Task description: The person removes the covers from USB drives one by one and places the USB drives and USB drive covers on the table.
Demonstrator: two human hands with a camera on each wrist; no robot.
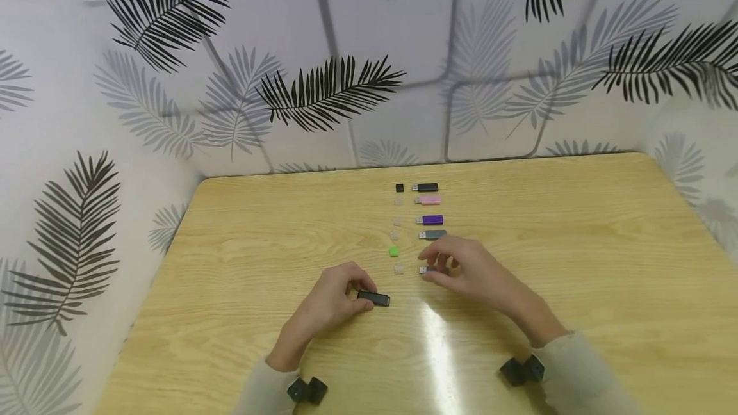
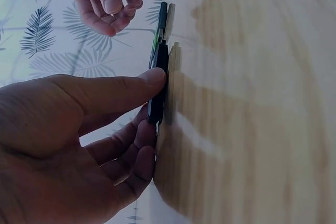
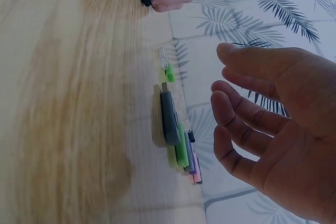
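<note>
My left hand [image 1: 337, 296] pinches a black USB flash drive [image 1: 373, 298] between thumb and fingers, low over the table. In the left wrist view, the thumb of the left hand [image 2: 79, 124] presses on its side. Loosely bent, my right hand [image 1: 469, 271] hovers above a dark grey USB drive [image 1: 424, 270], partly covering it. The right wrist view shows the fingers of the right hand [image 3: 268, 119] apart from that grey drive [image 3: 168, 116], holding nothing. A green USB drive [image 3: 182, 148] lies beyond it, hidden by the hand in the head view.
Up the wooden table [image 1: 259, 229] runs a column of USB drives: grey [image 1: 436, 234], purple [image 1: 432, 219], pink [image 1: 429, 200] and black [image 1: 428, 187]. Left of them lie loose caps: black [image 1: 400, 188], green [image 1: 394, 252] and several clear ones [image 1: 398, 269]. A leaf-patterned wall stands behind.
</note>
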